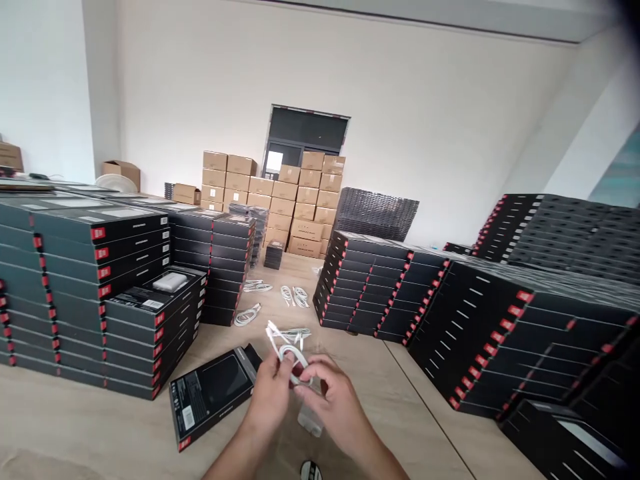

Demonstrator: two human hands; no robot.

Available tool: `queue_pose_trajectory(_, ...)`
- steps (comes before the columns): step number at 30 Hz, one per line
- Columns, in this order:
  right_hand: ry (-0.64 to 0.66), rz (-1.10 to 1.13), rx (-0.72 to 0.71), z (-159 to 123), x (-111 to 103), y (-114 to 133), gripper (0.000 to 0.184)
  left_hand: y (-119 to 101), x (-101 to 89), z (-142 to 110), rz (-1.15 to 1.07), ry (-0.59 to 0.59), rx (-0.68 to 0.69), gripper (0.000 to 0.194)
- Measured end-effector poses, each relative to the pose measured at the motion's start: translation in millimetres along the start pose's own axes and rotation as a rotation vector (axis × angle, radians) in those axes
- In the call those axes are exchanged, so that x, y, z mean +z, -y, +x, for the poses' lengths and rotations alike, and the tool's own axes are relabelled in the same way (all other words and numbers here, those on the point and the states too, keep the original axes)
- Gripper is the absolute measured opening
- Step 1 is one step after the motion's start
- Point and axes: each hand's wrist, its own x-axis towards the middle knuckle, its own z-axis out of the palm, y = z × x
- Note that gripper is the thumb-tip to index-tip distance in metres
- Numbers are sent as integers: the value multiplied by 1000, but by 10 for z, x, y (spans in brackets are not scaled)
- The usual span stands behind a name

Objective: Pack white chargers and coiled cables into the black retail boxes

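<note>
Your left hand (271, 383) and right hand (329, 385) both pinched a coiled white cable (292, 349) above the table (385, 380), near a black box (213, 393).

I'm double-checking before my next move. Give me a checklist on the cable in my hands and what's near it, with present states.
1. White cable held by both left hand and right hand: ok.
2. Cable neatly looped: not ok; one end sticks up beyond the loop.
3. Black box lying on the table: ok.
4. Other cables apart from that box: ok.
5. Clear plastic piece empty: cannot tell; the right hand partly covers it.
</note>
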Motion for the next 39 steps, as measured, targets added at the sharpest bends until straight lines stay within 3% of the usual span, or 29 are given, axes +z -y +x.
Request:
queue_pose_trajectory(5,-130,246,122,-128,-5,-58,31,39,-38,-16,49,49,9,35)
queue_pose_trajectory(8,-120,335,139,-117,-54,-67,37,-68,-34,-108,146,156,60,30)
queue_pose_trajectory(11,-101,422,105,-114,-87,-20,32,-152,22,-202,264,299,119,25)
queue_pose_trajectory(18,-306,648,222,-102,-160,7,32,-178,62,-225,-32,492,-111,31)
queue_pose_trajectory(28,-418,723,317,-81,-211,-25,36,-213,42,-230,33,532,-149,31)
queue_pose_trajectory(31,-376,634,278,-70,-245,-52,35,-196,35,-214,24,434,-150,35)
queue_pose_trajectory(35,-230,277,238,-80,-269,-65,39,-239,37,-204,17,271,-172,38)
queue_pose_trajectory(39,-44,-65,194,-148,-283,-20,35,-291,61,-236,33,256,-124,39)
